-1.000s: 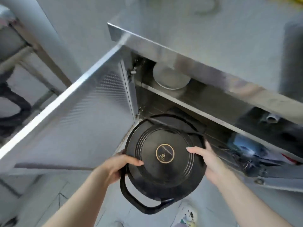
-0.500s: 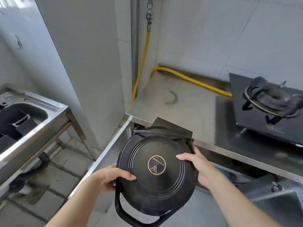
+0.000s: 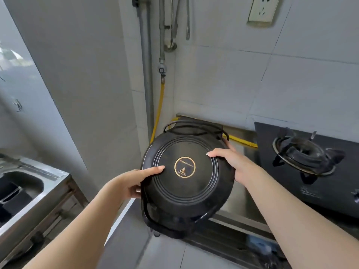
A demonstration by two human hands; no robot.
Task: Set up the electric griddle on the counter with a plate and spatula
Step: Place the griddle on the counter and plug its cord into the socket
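A round black electric griddle with a gold emblem on its lid is in the air, tilted, over the left end of the steel counter. My left hand grips its left rim, thumb on the lid. On the right rim sits my right hand, fingers wrapped round the edge. A black loop handle hangs at the griddle's near side and its cord is bunched at the far side. No plate or spatula is in view.
A black gas hob with a burner fills the counter's right part. A yellow gas hose runs down the wall corner and along the counter's back. A steel sink stands at left. A wall socket is above.
Both hands lifted the griddle out of the open cabinet under the counter and raised it above the counter's left end. The view rose from the cabinet to the wall.
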